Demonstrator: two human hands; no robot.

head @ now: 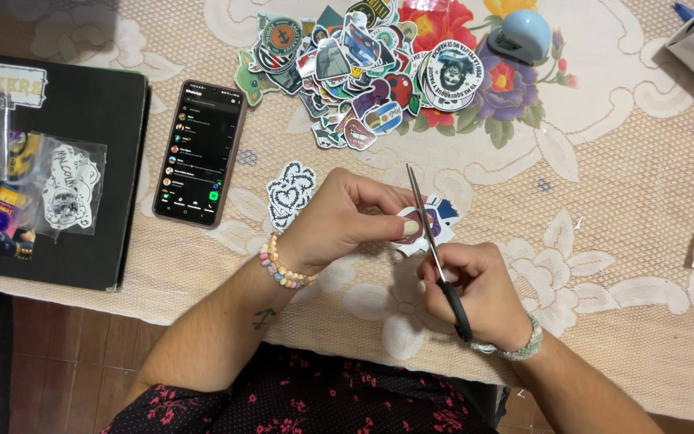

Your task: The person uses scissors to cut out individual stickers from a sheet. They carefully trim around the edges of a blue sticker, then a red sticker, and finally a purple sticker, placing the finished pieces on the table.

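From my remote seat I saw the table (628, 265) spread with a cream lace cloth (604, 321), and I judged that cloth the widest hazard: its open weave could have snagged a blade tip if the cutting dropped lower. On the left lay a black folder (82, 177) with clear sticker bags (62, 189) on it, well apart from the work. A phone (199, 153) with its screen lit lay beside the folder, near enough to the left forearm that a wide elbow swing could have nudged it. At the far edge sat a loose pile of cut stickers (363, 72), which I thought any tug on the cloth would have scattered. A single black-and-white sticker (291, 193) lay just beside the left hand (339, 221). That hand was curled around a small sticker piece (430, 225), pinching it just above the table between the two hands, thumb on its face. The right hand (475, 293) was clenched around the black handles of the scissors (435, 249), whose thin blades ran up past the piece, seemingly closed or nearly so. The thumb sat right beside the blade, so I feared a nick there, or a cut straying into the printed picture if the small piece twisted.
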